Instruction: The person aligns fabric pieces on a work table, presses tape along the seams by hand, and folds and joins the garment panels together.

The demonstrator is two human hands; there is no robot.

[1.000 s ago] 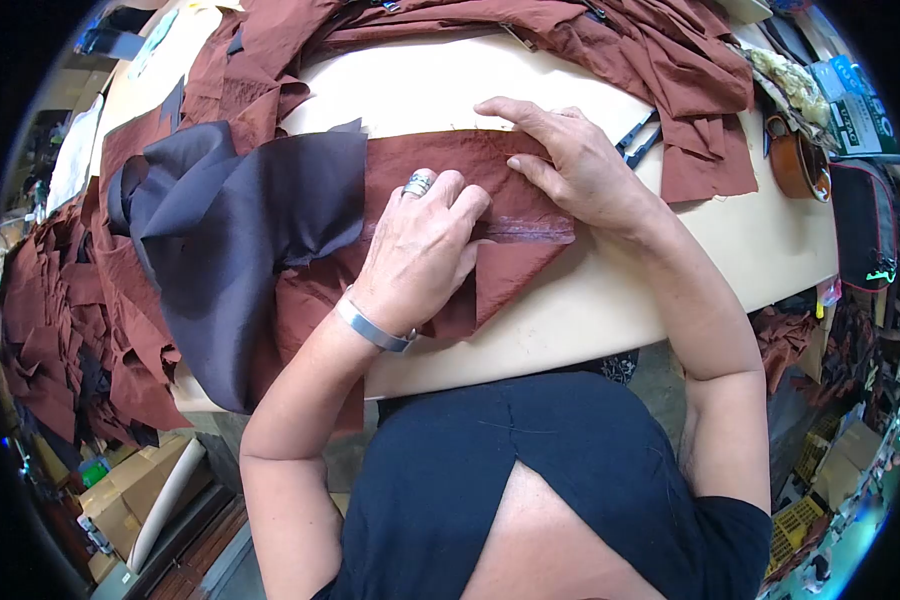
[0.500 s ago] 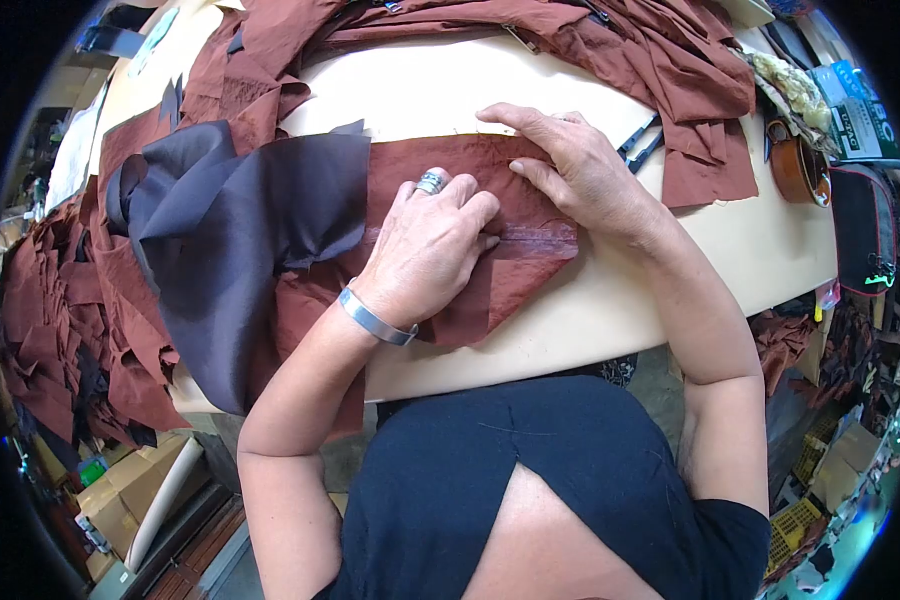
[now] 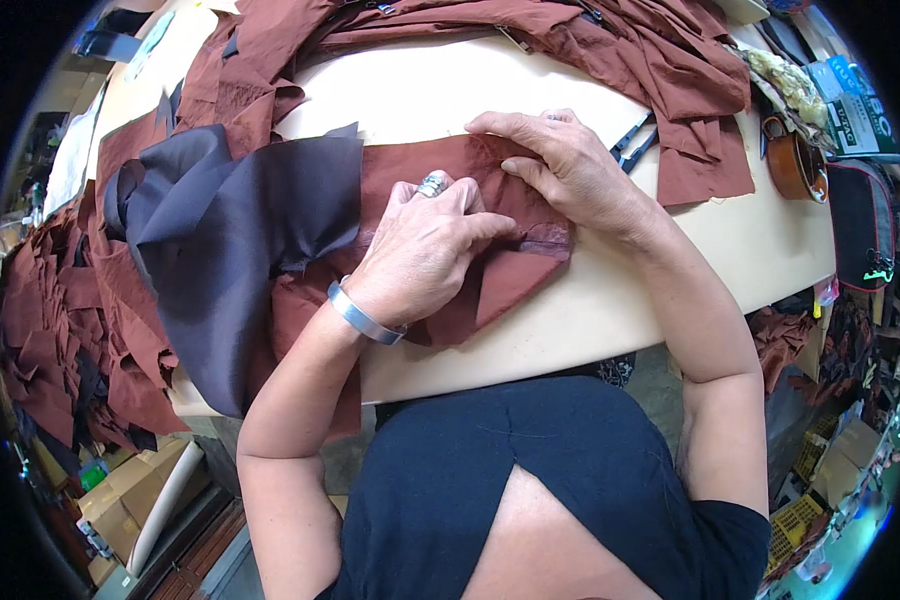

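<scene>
rust-brown cloth (image 3: 525, 285) lies near the middle of the tabletop (image 3: 590, 310), its near part folded up towards a seam line (image 3: 545, 244). the left hand (image 3: 420, 240), with a metal bracelet (image 3: 365, 315) at its wrist, rests on it with most fingers curled and the index finger reaching right along the seam; whether anything is pinched beneath cannot be told. a dark cloth (image 3: 230, 230) is bunched to the left, partly over the brown. beyond, at the far edge of the cloth, the right hand (image 3: 580, 180) is loosely spread, thumb and index finger apart, the thumb low over the cloth. farther right lies a blue and dark tool (image 3: 635, 142), and a long heap of brown cloth (image 3: 670, 50) curves across the far side.

the fold could likely creep or pucker if the left fingers push sideways while the right thumb bears lightly. the dark cloth, heavy-looking and draped over the near edge, might drag the layers askew.

compared with half a second ago, the left index finger now stretches over the seam, hiding more of the pale line, and a shadowed hollow shows just under it. the right hand has shifted slightly left, while the dark cloth looks much the same.
</scene>
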